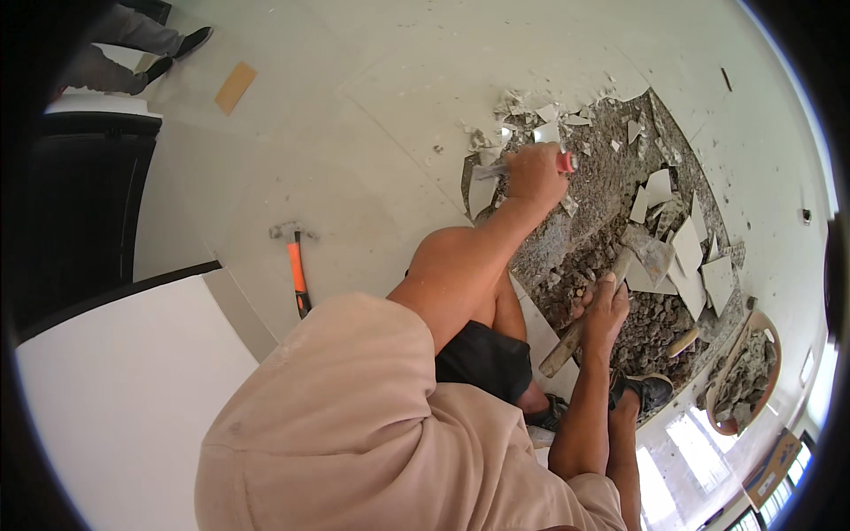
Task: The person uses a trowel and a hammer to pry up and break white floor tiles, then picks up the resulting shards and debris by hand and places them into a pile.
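Note:
My left hand (536, 175) grips a red-handled metal tool (567, 163) over the broken floor edge, among white tile chips (546, 113); its grey end points left. My right hand (604, 314) is closed round the wooden handle (558, 354) of a hammer, whose dusty grey head (649, 252) lies over broken tile pieces (691, 274). Around both hands is exposed rubble and mortar (575, 230). A short wooden piece (683, 342) rests in the rubble right of my right hand.
An orange-handled hammer (296, 273) lies left of me on the tiled floor (372, 150). A rounded container (725, 424) of rubble sits at right. Another person's feet (190, 44) and a cardboard piece (235, 87) are top left. A white board (106, 372) and black panel (80, 212) are at left.

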`<state>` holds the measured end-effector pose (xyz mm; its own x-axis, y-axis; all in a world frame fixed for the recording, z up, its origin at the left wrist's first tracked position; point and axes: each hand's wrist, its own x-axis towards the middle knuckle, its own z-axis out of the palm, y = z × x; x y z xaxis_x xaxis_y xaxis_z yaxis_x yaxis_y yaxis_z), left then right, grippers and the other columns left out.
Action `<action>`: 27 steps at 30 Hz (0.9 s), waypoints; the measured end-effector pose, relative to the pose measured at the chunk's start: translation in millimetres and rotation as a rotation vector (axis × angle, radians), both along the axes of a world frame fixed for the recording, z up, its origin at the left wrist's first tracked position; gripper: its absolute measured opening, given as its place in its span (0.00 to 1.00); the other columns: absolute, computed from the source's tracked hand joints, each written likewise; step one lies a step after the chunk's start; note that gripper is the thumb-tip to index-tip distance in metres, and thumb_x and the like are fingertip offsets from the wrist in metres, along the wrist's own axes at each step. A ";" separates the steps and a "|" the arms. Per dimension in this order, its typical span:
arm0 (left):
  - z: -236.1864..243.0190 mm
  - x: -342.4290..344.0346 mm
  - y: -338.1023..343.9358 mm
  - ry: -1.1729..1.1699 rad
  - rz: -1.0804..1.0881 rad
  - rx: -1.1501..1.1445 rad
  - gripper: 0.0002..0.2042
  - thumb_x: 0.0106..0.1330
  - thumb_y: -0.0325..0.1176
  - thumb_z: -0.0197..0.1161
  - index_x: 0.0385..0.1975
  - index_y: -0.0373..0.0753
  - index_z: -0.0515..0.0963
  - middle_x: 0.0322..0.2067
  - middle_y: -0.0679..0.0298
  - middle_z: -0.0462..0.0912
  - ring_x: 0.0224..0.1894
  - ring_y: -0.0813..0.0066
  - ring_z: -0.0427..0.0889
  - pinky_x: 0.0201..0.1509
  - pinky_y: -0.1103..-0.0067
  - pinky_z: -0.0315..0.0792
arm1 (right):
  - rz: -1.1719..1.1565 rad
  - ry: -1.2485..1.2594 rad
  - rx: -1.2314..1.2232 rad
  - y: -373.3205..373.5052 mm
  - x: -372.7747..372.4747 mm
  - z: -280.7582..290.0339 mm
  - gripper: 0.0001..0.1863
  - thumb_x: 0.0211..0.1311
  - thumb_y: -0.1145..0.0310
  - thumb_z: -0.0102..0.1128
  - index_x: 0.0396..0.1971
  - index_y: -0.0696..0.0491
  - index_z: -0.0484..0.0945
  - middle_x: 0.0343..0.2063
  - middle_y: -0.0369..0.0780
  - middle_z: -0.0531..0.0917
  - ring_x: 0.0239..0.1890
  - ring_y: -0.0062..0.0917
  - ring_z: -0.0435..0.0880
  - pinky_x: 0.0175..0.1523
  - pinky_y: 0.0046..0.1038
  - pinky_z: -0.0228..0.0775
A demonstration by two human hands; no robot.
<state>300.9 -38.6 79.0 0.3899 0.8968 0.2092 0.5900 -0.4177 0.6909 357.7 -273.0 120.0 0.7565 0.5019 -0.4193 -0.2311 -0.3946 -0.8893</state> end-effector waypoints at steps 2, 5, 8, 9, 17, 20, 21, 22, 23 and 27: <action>5.7 9.4 -6.6 -0.266 -0.160 -0.152 0.08 0.61 0.33 0.71 0.24 0.42 0.79 0.26 0.60 0.82 0.28 0.54 0.81 0.37 0.57 0.71 | -0.005 -0.043 -0.018 -6.5 3.3 4.0 0.17 0.82 0.56 0.49 0.37 0.55 0.70 0.19 0.35 0.73 0.13 0.20 0.71 0.18 0.24 0.64; 21.3 20.8 -21.6 -0.525 -0.366 -0.239 0.10 0.60 0.31 0.72 0.23 0.40 0.75 0.25 0.59 0.80 0.29 0.56 0.81 0.38 0.58 0.71 | -0.025 -0.099 -0.028 -7.4 7.1 13.9 0.16 0.82 0.57 0.49 0.37 0.54 0.70 0.19 0.35 0.73 0.13 0.20 0.72 0.18 0.24 0.64; 19.4 9.5 -26.1 -0.240 -0.352 0.056 0.06 0.59 0.30 0.71 0.26 0.40 0.78 0.27 0.59 0.82 0.38 0.57 0.83 0.43 0.60 0.69 | 0.012 -0.102 -0.030 -9.3 2.7 27.1 0.14 0.81 0.59 0.51 0.37 0.55 0.70 0.18 0.35 0.73 0.13 0.20 0.72 0.18 0.24 0.64; 21.0 10.0 -21.3 -0.250 -0.360 0.060 0.06 0.59 0.30 0.71 0.26 0.40 0.78 0.27 0.59 0.82 0.38 0.57 0.83 0.43 0.60 0.69 | 0.077 -0.105 -0.024 -11.8 6.1 27.4 0.14 0.80 0.60 0.52 0.37 0.55 0.71 0.18 0.35 0.73 0.13 0.20 0.72 0.18 0.24 0.64; 16.2 -1.9 -8.2 -0.237 -0.160 -0.193 0.10 0.63 0.35 0.74 0.27 0.40 0.80 0.25 0.59 0.83 0.28 0.65 0.83 0.35 0.63 0.74 | 0.239 -0.079 -0.105 -12.7 -6.7 34.8 0.11 0.77 0.64 0.55 0.40 0.57 0.72 0.17 0.35 0.74 0.12 0.20 0.72 0.17 0.25 0.63; 51.1 14.9 -10.6 -0.541 -0.258 -0.314 0.12 0.63 0.35 0.76 0.26 0.39 0.78 0.24 0.61 0.82 0.27 0.73 0.81 0.30 0.69 0.74 | 0.144 -0.139 -0.096 -24.1 1.1 25.7 0.11 0.77 0.64 0.56 0.42 0.58 0.72 0.18 0.35 0.74 0.12 0.20 0.72 0.17 0.25 0.64; 57.3 18.5 -12.1 -0.593 -0.223 -0.323 0.13 0.63 0.35 0.76 0.25 0.38 0.77 0.23 0.62 0.81 0.28 0.77 0.81 0.29 0.72 0.74 | 0.121 -0.134 -0.055 -30.0 3.7 21.2 0.13 0.78 0.63 0.55 0.46 0.59 0.73 0.18 0.35 0.75 0.12 0.19 0.73 0.17 0.25 0.64; 55.2 8.2 3.5 -0.538 -0.135 -0.186 0.12 0.62 0.32 0.76 0.26 0.38 0.76 0.24 0.61 0.82 0.27 0.74 0.81 0.31 0.72 0.74 | 0.109 -0.116 -0.007 -28.6 -2.4 23.2 0.15 0.78 0.62 0.54 0.50 0.61 0.73 0.19 0.36 0.75 0.13 0.19 0.73 0.17 0.25 0.64; 49.6 -14.0 22.0 -0.525 -0.091 0.015 0.10 0.61 0.28 0.74 0.26 0.39 0.75 0.23 0.60 0.82 0.26 0.70 0.81 0.32 0.71 0.75 | 0.111 -0.110 -0.006 -28.6 -8.7 28.1 0.15 0.78 0.62 0.54 0.50 0.61 0.73 0.19 0.36 0.75 0.13 0.19 0.73 0.17 0.25 0.64; 39.5 -105.4 77.9 0.017 0.216 -0.071 0.16 0.61 0.25 0.66 0.48 0.43 0.75 0.48 0.55 0.83 0.55 0.52 0.81 0.54 0.53 0.72 | 0.257 -0.004 -0.206 -25.7 0.7 28.6 0.22 0.79 0.63 0.50 0.65 0.59 0.68 0.23 0.39 0.78 0.16 0.20 0.77 0.19 0.26 0.69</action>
